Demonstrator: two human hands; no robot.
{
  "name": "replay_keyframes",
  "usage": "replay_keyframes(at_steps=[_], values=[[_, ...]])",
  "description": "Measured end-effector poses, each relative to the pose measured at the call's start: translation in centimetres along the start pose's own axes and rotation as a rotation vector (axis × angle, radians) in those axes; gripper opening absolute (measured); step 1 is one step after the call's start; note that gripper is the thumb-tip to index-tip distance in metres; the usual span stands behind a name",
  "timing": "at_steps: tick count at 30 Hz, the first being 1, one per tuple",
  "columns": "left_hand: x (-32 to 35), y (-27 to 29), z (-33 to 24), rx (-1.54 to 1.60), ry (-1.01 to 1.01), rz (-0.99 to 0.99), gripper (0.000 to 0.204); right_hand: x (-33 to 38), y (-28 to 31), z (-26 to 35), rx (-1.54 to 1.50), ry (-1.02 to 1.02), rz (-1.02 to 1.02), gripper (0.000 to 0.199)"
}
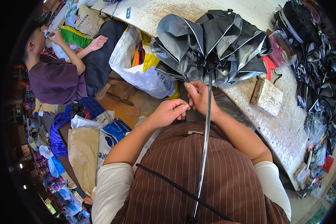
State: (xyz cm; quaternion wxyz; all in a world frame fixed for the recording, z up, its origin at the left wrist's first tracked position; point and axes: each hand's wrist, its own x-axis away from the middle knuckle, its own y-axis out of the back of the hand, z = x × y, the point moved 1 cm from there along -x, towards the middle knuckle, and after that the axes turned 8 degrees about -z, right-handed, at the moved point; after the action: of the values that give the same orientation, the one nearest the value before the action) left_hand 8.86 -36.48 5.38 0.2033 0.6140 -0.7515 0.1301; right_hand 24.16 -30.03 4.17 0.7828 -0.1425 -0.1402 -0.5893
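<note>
my left hand [171, 113] and right hand [200, 98] curl near the silver-black umbrella [221, 42]; i cannot tell whether either grips anything.

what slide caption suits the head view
Left hand and right hand close together near a gathered black and silver umbrella canopy, by its metal shaft.

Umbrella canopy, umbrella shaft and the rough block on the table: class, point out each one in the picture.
Umbrella canopy [217, 42], head view: grey fabric near its middle.
Umbrella shaft [205, 145], head view: midway along the shiny rod.
Rough block [269, 98], head view: its pale upper face.
</note>
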Motion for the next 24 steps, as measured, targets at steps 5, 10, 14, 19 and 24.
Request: replay_keyframes(at_steps=[5, 10, 14, 19, 24], values=[[0.6, 0.2, 0.2, 0.004, 0.004, -0.015, 0.022, 0.4, 0.2, -0.6, 0.037, 0.013, 0.033, 0.026], [1.2, 0.2, -0.5, 0.047, 0.037, -0.004, 0.024, 1.0, 1.4, -1.2, 0.144, 0.121, -0.031, 0.027], [1.3, -1.1, -2.6, 0.42, 0.102, 0.141, 0.027, 0.0, 0.7, 1.2, 0.287, 0.172, -0.041, 0.026], [0.6, -5.6, -11.1, 0.856, 0.254, 0.146, 0.028, 0.2, 4.0, -1.2, 0.336, 0.411, 0.077, 0.019], [-2.5, -2.9, -14.5, 1.174, 0.279, 0.381, 0.028, 4.2, 15.1, -0.3, 0.718, 0.584, -0.43, 0.024]])
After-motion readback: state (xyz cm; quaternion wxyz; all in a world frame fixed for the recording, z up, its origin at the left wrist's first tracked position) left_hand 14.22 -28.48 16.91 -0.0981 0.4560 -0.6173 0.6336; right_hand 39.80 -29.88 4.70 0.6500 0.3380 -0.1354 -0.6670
